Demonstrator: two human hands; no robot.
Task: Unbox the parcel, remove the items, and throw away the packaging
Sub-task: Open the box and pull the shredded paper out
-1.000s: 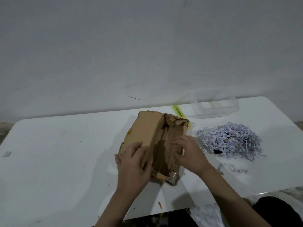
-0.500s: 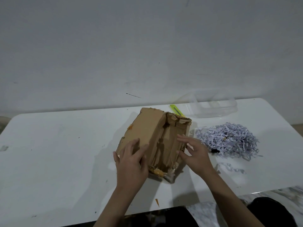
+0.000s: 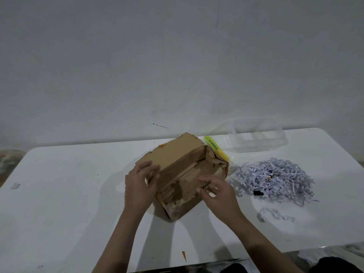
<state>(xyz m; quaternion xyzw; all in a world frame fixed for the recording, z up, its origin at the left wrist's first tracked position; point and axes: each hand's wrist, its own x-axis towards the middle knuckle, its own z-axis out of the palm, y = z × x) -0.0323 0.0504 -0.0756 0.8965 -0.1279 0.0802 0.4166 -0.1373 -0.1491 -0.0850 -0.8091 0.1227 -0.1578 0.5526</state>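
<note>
- We have the cardboard box [image 3: 181,174] in the middle of the white table [image 3: 69,194], standing on its base with the torn, ragged top flaps folded inward
- Our left hand [image 3: 138,186] grasps the box at its near left corner, fingers curled over the top edge and thumb on the side, most likely to steady it
- Our right hand [image 3: 216,194] rests on the near right edge with the fingers bent on the flap; we cannot tell whether it pinches the cardboard or only presses it
- The cardboard is brown, soft-edged and frayed, its near corner crushed and grey
- Shredded paper [image 3: 273,180], pale lilac and tangled, lies heaped just to the right of the box, so we judge the filling to be out already
- A clear plastic container [image 3: 258,138] sits behind the heap near the wall, and a yellow-green utility knife [image 3: 215,149] lies against the far right corner of the box
</note>
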